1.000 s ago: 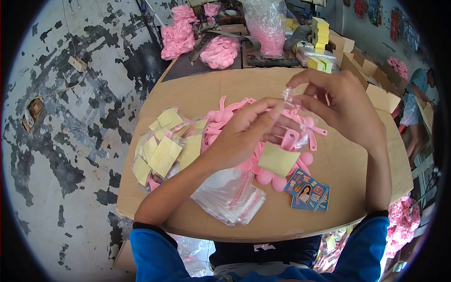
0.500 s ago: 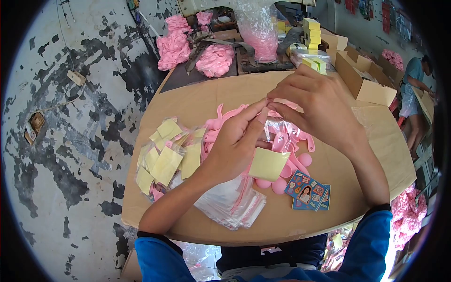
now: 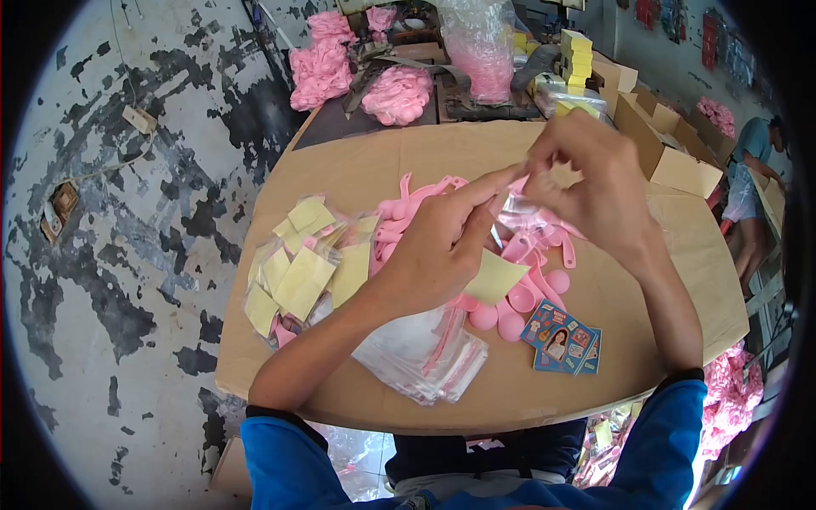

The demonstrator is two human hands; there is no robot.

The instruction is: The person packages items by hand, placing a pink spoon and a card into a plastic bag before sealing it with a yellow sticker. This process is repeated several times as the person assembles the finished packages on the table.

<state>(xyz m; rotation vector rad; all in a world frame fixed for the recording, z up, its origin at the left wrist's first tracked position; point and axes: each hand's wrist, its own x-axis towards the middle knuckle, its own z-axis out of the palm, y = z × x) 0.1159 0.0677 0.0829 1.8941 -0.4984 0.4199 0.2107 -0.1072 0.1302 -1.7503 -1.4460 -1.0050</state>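
Both hands hold one small clear plastic bag (image 3: pixel 520 223) above a brown table (image 3: pixel 357 170). My left hand (image 3: pixel 442 246) grips the bag's left side and has a yellow card (image 3: pixel 495 278) under its fingers. My right hand (image 3: pixel 586 183) pinches the bag's top edge from the right. Pink plastic shows inside the bag. Under the hands lies a heap of pink plastic spoons (image 3: pixel 531 293).
A pile of filled bags with yellow cards (image 3: pixel 297 276) lies at the left. A stack of clear empty bags (image 3: pixel 425 353) sits near the front edge, picture stickers (image 3: pixel 563 337) to its right. Cardboard boxes (image 3: pixel 671 157) and pink goods (image 3: pixel 399 93) stand beyond. Another person (image 3: pixel 756 170) is far right.
My hands drew together on the bag's top edge, then my right hand shifted right along it. The yellow card stays under my left hand.
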